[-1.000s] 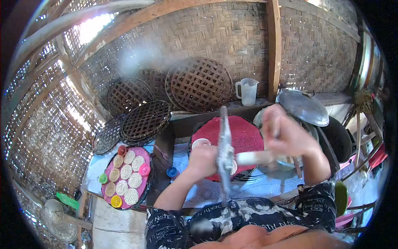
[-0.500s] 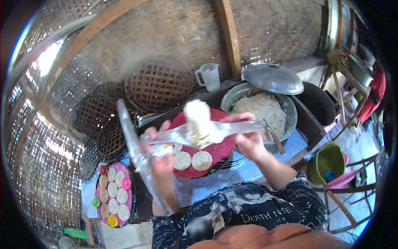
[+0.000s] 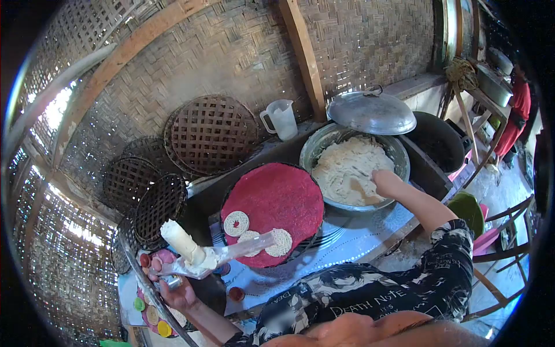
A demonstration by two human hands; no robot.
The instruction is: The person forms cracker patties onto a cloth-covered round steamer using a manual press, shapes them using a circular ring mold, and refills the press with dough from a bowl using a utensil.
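Note:
My left hand [image 3: 178, 292], at the lower left, grips a long-armed hand press [image 3: 234, 250]. A white dough-coated cylinder [image 3: 186, 242] stands up from one arm; the other arm hangs apart, close to the camera. My right hand [image 3: 388, 184] is closed at the surface of the pale dough [image 3: 350, 165] in a metal basin [image 3: 306, 153]. Its fingertips are partly hidden, so what it holds is unclear. Between the hands is a round red tray [image 3: 277, 194] with three white noodle-like rounds [image 3: 236, 223] near its lower edge, partly covered by the press arm.
Woven round trays [image 3: 211, 136] lean on the wall beside a plastic jug [image 3: 281, 120]. A metal lid [image 3: 372, 113] rests behind the basin, near a dark pot [image 3: 433, 143]. A smaller tray with rounds and a yellow disc [image 3: 164, 328] lies lower left. A red disc [image 3: 236, 294] sits on the table.
The press, held by both hands over the red tray, has moved left in my left hand alone. My right hand has gone to the dough. The wooden-handled tool no longer shows on the basin rim.

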